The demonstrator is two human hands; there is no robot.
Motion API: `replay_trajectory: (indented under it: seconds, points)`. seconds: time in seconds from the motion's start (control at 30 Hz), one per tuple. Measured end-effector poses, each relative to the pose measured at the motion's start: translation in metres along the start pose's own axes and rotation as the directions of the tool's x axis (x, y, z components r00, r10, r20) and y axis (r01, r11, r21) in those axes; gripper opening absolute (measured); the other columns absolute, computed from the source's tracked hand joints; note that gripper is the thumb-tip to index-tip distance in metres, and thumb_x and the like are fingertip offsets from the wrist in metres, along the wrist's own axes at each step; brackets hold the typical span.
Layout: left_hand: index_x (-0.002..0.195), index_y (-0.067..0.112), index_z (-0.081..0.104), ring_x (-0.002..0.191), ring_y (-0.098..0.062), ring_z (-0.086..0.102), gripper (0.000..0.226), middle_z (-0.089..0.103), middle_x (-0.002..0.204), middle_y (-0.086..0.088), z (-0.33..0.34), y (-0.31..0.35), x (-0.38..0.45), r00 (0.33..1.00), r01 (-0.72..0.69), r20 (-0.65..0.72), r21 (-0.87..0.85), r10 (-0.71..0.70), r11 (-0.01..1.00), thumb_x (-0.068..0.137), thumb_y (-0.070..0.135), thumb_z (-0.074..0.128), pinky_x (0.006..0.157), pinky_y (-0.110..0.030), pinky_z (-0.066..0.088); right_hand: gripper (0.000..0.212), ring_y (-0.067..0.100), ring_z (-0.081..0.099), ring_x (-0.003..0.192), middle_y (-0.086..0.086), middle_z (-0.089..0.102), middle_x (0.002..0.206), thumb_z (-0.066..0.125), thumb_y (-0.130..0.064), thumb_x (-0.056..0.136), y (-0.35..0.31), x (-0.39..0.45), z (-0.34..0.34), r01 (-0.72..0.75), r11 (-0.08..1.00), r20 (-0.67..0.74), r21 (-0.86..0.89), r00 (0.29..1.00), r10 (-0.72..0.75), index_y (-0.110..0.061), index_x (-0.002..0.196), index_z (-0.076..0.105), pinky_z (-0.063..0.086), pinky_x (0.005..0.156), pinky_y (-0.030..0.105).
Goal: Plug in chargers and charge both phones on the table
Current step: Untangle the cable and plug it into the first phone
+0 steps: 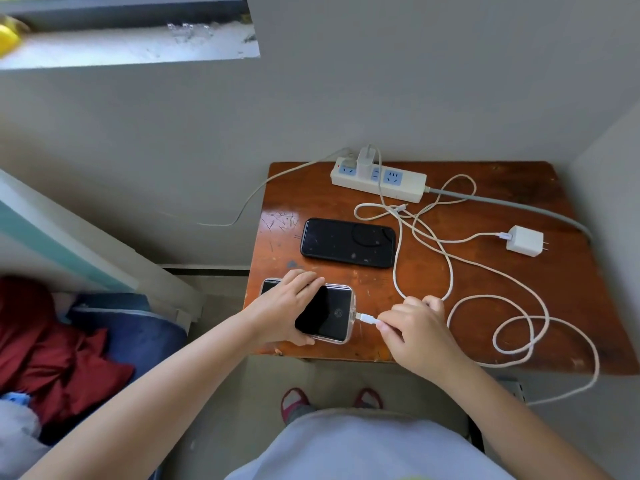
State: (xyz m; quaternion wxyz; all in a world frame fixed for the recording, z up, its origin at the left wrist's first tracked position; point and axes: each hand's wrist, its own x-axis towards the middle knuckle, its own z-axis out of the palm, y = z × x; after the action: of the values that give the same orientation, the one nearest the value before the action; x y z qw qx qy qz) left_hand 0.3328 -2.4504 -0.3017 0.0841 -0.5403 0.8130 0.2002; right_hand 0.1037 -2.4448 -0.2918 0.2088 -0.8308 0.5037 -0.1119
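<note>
A phone in a clear case lies at the near left corner of the wooden table, and my left hand holds it down. My right hand pinches a white cable plug right at the phone's right end. A second black phone lies flat further back. One white charger sits plugged into the white power strip at the table's far edge. Another white charger lies loose at the right with its cable attached.
White cables loop over the table's right half and hang off the front edge. The strip's grey cord runs off to the right. Walls close in behind and to the right. Red and blue cloth lies on the left.
</note>
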Motion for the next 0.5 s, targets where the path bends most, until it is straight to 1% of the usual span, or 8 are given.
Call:
replay_trajectory:
  seconds: [0.17,0.27,0.37,0.5]
  points:
    - [0.142,0.01,0.015,0.135,-0.024,0.013,0.095,0.023,0.149,-0.009,-0.002,-0.007,-0.001,0.999,-0.05,0.005,0.015,0.05,0.999,0.072,0.043,0.07,0.111,-0.033,0.02,0.02,0.023,0.059,0.08,0.008,0.073,0.079,0.053,-0.017,0.088,-0.008,0.001,0.006,-0.025,1.0,0.02,-0.014,0.999,0.026,-0.011,0.083,0.071,0.031,0.086,0.037]
    - [0.142,0.01,0.015,0.136,-0.024,0.012,0.096,0.022,0.149,-0.008,-0.002,-0.009,0.002,0.997,-0.073,0.014,0.016,0.073,0.997,0.072,0.043,0.071,0.111,-0.033,0.019,0.023,0.021,0.058,0.082,0.007,0.072,0.083,0.049,-0.019,0.09,-0.012,0.003,0.007,-0.04,0.999,0.011,-0.008,0.999,0.04,-0.011,0.086,0.07,0.032,0.089,0.036]
    - [0.142,0.011,0.016,0.136,-0.022,0.012,0.096,0.021,0.15,-0.007,-0.003,-0.012,0.006,0.997,-0.08,0.016,0.013,0.08,0.997,0.071,0.043,0.072,0.111,-0.034,0.021,0.027,0.018,0.056,0.084,0.005,0.072,0.086,0.044,-0.023,0.092,-0.018,0.004,0.007,-0.061,0.997,0.037,-0.046,0.997,0.063,-0.013,0.09,0.069,0.032,0.091,0.035]
    - [0.141,0.011,0.02,0.133,-0.024,0.017,0.094,0.027,0.148,-0.008,-0.009,-0.016,0.012,0.99,-0.144,0.013,0.078,0.144,0.986,0.07,0.044,0.072,0.11,-0.033,0.023,0.029,0.018,0.054,0.084,0.005,0.072,0.089,0.042,-0.024,0.093,-0.027,0.002,0.009,-0.059,0.993,0.065,-0.102,0.996,0.066,-0.012,0.093,0.068,0.032,0.091,0.036]
